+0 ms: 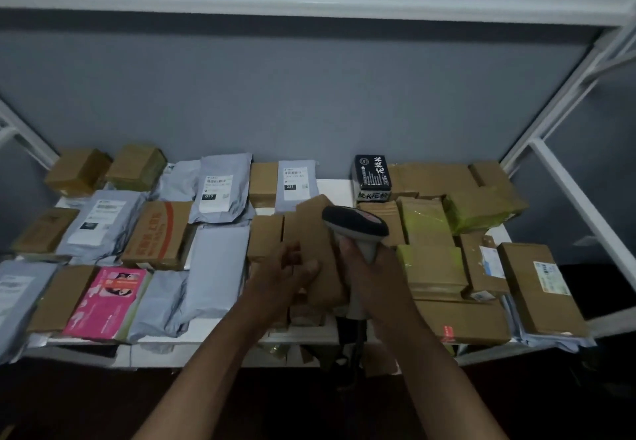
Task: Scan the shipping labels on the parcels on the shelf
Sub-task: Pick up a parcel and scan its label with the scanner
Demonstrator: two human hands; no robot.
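Many parcels cover the white shelf (330, 188): brown boxes and grey mailer bags with white shipping labels. My left hand (284, 272) grips a long brown cardboard box (318, 233) tilted up above the middle of the shelf. My right hand (373, 274) holds the handle of a grey and black barcode scanner (354, 224), whose head sits right beside the box's upper right side. The side of the box turned to me shows no label.
Grey mailers (220, 188) with labels lie at the back left and a pink package (108, 302) at the front left. A black box (373, 174) stands at the back. Brown boxes (540, 288), some with yellow-green tape, fill the right. White frame posts (564, 181) flank the shelf.
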